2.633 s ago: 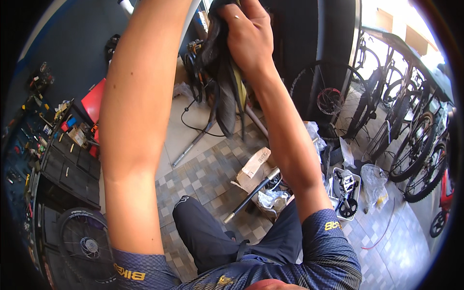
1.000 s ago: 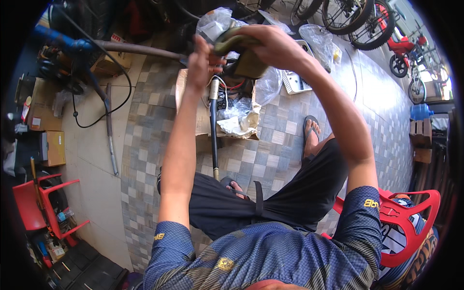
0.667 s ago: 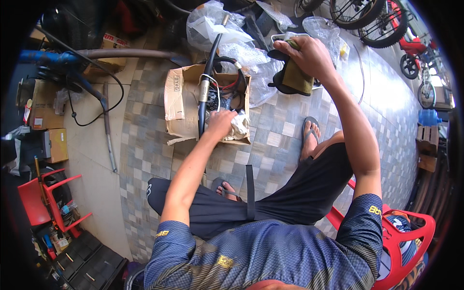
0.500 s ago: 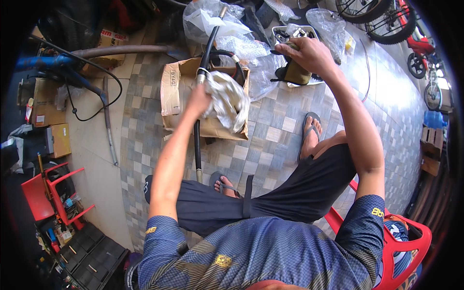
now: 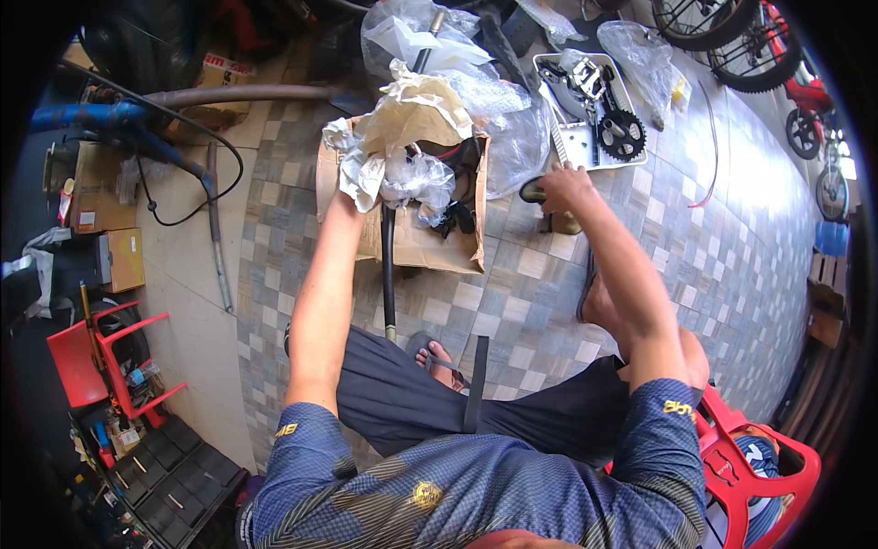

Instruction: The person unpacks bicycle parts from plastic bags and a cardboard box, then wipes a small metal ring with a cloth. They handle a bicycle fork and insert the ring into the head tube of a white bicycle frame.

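Bicycle workshop: wheels [image 5: 759,82], loose chainring [image 5: 622,135]

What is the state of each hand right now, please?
Left hand: holding crumpled cream-coloured paper, grip mostly hidden.
Right hand: closed on an olive-and-black fabric-like item.

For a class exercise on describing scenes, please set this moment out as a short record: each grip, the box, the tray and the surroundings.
Left grip: at crumpled cream paper; fingers hidden
Right grip: on an olive and dark item, near the white tray; firmness of hold unclear
Box: open cardboard box, with clear plastic inside
Tray: holds a black toothed ring and silver metal parts
Surroundings: patterned floor; bicycle wheels upper right
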Available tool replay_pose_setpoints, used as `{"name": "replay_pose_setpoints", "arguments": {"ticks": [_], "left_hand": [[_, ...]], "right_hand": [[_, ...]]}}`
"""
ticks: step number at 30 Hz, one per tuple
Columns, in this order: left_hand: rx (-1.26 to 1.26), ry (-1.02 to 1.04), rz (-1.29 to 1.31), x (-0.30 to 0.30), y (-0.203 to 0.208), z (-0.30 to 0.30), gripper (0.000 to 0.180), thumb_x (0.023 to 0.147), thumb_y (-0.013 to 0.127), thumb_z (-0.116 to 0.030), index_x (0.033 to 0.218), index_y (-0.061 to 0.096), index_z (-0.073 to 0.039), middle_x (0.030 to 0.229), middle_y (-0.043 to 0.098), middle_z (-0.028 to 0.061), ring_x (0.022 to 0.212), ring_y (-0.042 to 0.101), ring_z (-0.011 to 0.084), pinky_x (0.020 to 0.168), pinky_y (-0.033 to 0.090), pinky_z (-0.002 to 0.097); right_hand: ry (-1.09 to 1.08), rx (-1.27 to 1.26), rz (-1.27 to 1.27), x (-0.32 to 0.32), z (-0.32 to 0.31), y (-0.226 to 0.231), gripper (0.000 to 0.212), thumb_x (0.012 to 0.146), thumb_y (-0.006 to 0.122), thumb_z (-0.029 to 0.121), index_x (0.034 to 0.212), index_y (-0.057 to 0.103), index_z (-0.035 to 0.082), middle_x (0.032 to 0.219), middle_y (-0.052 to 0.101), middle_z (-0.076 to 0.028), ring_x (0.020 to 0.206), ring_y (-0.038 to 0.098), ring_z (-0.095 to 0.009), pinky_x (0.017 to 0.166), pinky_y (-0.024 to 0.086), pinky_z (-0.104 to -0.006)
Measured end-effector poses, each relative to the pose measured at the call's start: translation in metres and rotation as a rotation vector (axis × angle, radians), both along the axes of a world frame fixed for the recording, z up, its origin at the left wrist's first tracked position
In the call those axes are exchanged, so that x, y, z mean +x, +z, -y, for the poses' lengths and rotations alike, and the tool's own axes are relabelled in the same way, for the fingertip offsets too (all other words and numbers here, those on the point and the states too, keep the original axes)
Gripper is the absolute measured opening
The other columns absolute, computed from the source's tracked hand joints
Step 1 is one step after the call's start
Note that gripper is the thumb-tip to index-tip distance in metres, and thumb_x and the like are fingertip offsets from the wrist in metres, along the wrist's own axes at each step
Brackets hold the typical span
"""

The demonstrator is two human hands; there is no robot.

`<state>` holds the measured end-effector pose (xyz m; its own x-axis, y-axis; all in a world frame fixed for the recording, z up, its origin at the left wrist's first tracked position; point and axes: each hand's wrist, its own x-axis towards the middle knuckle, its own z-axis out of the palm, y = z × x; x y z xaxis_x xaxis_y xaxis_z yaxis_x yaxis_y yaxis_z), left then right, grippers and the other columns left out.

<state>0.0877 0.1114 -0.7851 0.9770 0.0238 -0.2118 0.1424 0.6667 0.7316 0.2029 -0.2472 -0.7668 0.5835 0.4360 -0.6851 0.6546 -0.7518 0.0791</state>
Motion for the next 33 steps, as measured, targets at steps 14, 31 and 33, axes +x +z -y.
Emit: {"name": "replay_pose_setpoints", "arguments": {"ticks": [14,31,33], "left_hand": [[0.251,0.684,-0.493,0.015,0.050,-0.015,0.043,0.103,0.057,-0.030,0.131,0.054,0.002,0.122,0.065,0.0151,0.107,0.068,0.0274,0.093,0.058,0.0447],[2.062,0.245,-0.396,-0.075,0.094,0.003,0.076,0.088,0.073,-0.021,0.151,0.036,-0.001,0.153,0.035,0.0266,0.139,0.038,0.0425,0.112,0.033,0.0559],[1.729,0.274,0.001,-0.066,0.112,0.016,0.060,0.092,0.071,-0.023,0.143,0.049,0.000,0.138,0.055,0.0206,0.122,0.057,0.0330,0.100,0.048,0.0449]], "right_hand": [[-1.211,1.549,-1.016,-0.076,-0.088,-0.027,0.036,0.101,0.064,0.026,0.130,0.059,0.004,0.110,0.069,0.000,0.094,0.063,-0.009,0.082,0.052,-0.0261],[-1.341,1.732,-1.060,-0.064,-0.093,0.010,0.058,0.106,0.043,0.049,0.134,0.055,-0.001,0.127,0.064,-0.009,0.110,0.062,-0.017,0.096,0.050,-0.0324],[-1.319,1.739,-1.098,-0.065,-0.097,0.007,0.055,0.108,0.042,0.045,0.135,0.055,-0.002,0.126,0.064,-0.008,0.108,0.062,-0.015,0.094,0.050,-0.0301]]}}
